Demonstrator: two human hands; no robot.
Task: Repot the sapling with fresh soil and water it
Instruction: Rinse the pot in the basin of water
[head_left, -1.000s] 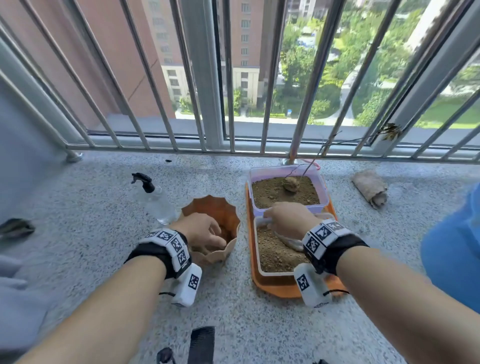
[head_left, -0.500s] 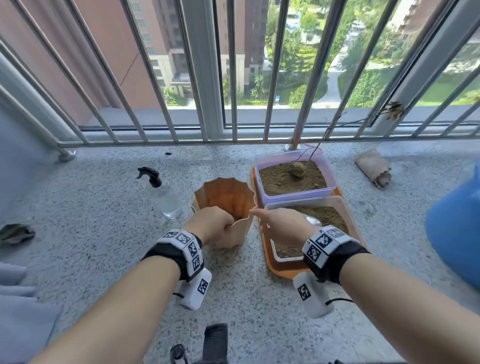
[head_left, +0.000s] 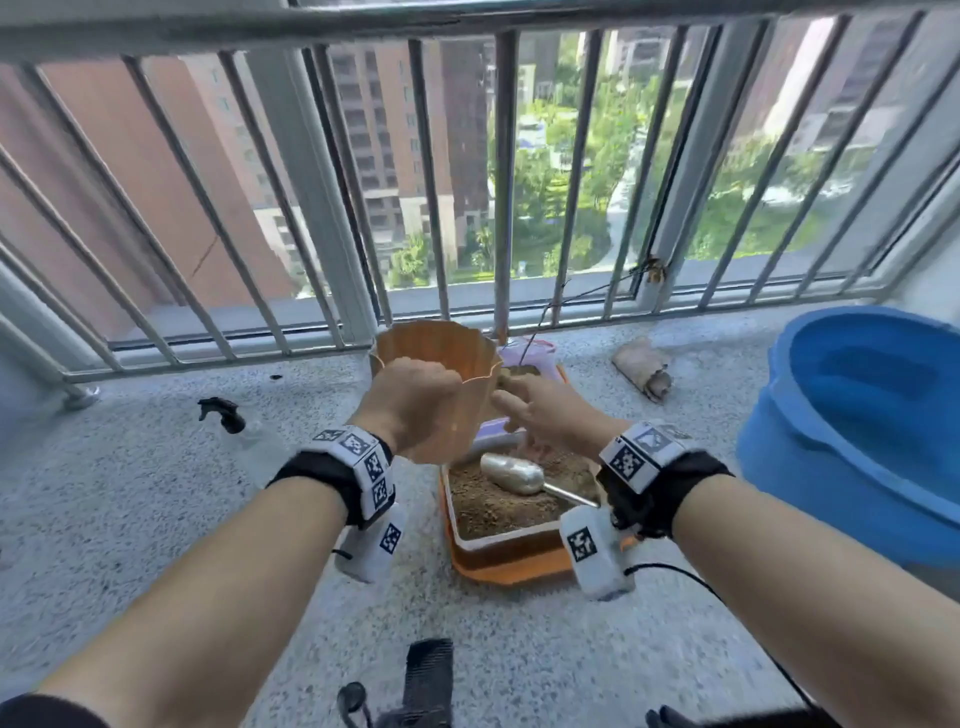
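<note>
Orange plastic pot is lifted off the floor, tilted, gripped at its side by the left hand with fingers curled round it; the right hand hovers just beside the pot, fingers loosely extended, holding nothing. Below, a metal scoop lies on soil in the near tray; the sapling stands in the far tub; a blue basin sits at right.

Your bare forearms each wear a black wristband with checkered marker tags, a white tagged box hanging beneath.
</note>
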